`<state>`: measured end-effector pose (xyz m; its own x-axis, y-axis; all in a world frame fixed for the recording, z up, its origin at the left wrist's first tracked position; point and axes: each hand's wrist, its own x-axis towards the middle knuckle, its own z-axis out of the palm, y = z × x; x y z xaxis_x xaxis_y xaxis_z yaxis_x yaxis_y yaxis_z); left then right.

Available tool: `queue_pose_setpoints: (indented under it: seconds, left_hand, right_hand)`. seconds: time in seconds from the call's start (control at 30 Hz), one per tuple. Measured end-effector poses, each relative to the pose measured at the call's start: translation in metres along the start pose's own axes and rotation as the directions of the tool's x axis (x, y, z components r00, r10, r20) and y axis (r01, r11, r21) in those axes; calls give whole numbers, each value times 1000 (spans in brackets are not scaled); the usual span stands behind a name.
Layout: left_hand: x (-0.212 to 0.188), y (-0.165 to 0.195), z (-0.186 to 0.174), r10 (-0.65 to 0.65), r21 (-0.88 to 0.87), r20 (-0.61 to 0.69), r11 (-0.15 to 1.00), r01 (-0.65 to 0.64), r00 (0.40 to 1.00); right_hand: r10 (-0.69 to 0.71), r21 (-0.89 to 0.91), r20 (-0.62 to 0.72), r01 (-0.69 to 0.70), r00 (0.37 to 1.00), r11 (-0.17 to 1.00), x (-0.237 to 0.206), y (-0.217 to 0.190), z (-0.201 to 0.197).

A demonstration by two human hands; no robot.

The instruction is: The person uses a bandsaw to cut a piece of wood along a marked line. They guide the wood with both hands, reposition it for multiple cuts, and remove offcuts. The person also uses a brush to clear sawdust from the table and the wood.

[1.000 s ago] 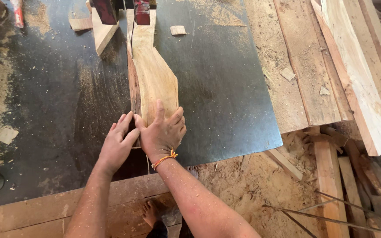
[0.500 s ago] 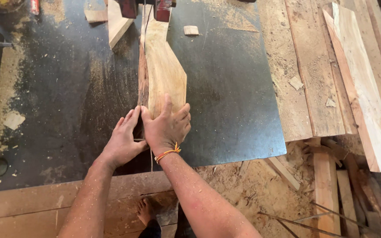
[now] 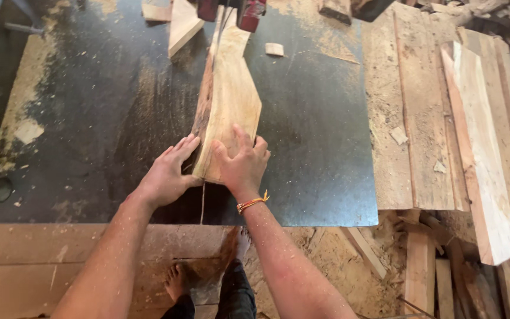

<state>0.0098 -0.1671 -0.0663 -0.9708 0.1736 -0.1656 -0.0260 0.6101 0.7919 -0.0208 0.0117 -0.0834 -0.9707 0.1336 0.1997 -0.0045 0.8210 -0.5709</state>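
under the right hand (image 3: pixel 242 166) lies a pale yellow-tan wood slab (image 3: pixel 231 100) with soft grain streaks and a dark brown bark edge on the side touching the left hand (image 3: pixel 169 174). a thin orange and yellow thread band (image 3: pixel 251 203) rings the wrist just behind the right hand, and the table top (image 3: pixel 320 147) around both hands is black, speckled and smeared with tan sawdust. beyond the hands, at the slab's far end, sit dark red guide blocks (image 3: pixel 250 13), and well off to the right of the right hand a pale cream plank (image 3: pixel 479 147) lies over grey-brown weathered boards (image 3: pixel 408 118).

Both arms reach forward, left hand (image 3: pixel 165 175) and right hand (image 3: pixel 242 165) flat, fingers (image 3: pixel 238 134) spread.
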Motion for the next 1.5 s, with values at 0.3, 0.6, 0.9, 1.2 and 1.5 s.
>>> queue_pose_setpoints:
  seconds: [0.3,0.6,0.9,1.2,1.5]
  left_hand:
    - [5,7,-6,-87,-77,37,993,90,995]
    - [10,1,-7,-57,-111,10,992,58,998]
    - [14,-13,6,-28,-41,-110,999,24,994]
    - [0,-14,33,76,22,-220,997,-73,973]
    - [8,1,36,10,16,-205,1000,-7,979]
  right_hand:
    - [64,-21,26,-64,998,998,3,-9,3]
    - [92,-43,26,-90,995,995,8,-15,8]
    - [-70,-36,-56,68,996,997,15,-4,16]
    - [-172,-89,-10,170,985,981,8,5,2]
    - [-182,-56,-98,178,978,983,27,8,2]
